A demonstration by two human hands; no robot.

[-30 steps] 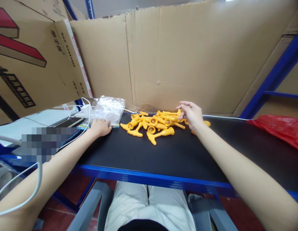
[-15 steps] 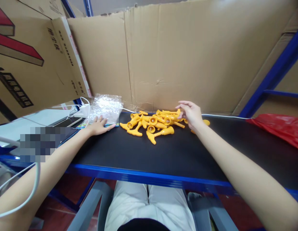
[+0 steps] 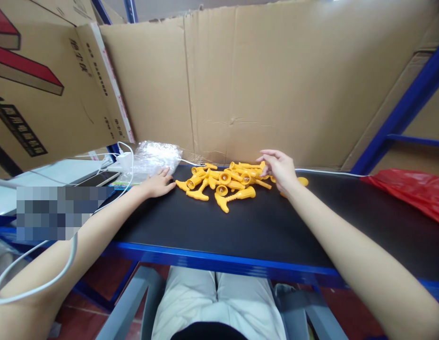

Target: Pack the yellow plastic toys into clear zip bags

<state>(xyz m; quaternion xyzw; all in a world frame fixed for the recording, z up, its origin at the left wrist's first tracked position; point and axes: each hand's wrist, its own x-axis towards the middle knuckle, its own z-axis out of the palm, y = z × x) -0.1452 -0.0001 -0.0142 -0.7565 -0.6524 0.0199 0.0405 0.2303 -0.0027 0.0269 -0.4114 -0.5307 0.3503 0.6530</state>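
A heap of yellow plastic T-handled pieces with cup-shaped ends lies on the black tabletop. At its left edge my left hand rests palm down, fingers spread, holding nothing. Just behind those fingers is a clear plastic bag. Over the right end of the heap hovers my right hand, its fingers loosely curved and apart, with nothing visible in them. It partly hides some yellow pieces, and one rounded yellow end shows beyond it. Closest to me lies a single T-handled piece.
Cardboard walls the back of the table. A red plastic bag lies at the right. On the left are a phone-like dark device, a white cable across my forearm and a blurred-out patch. A blue metal edge runs along the front.
My left hand has slid right, off the plastic bag and up to the left edge of the yellow heap. The cable over my left forearm has shifted right. My right hand has barely moved.
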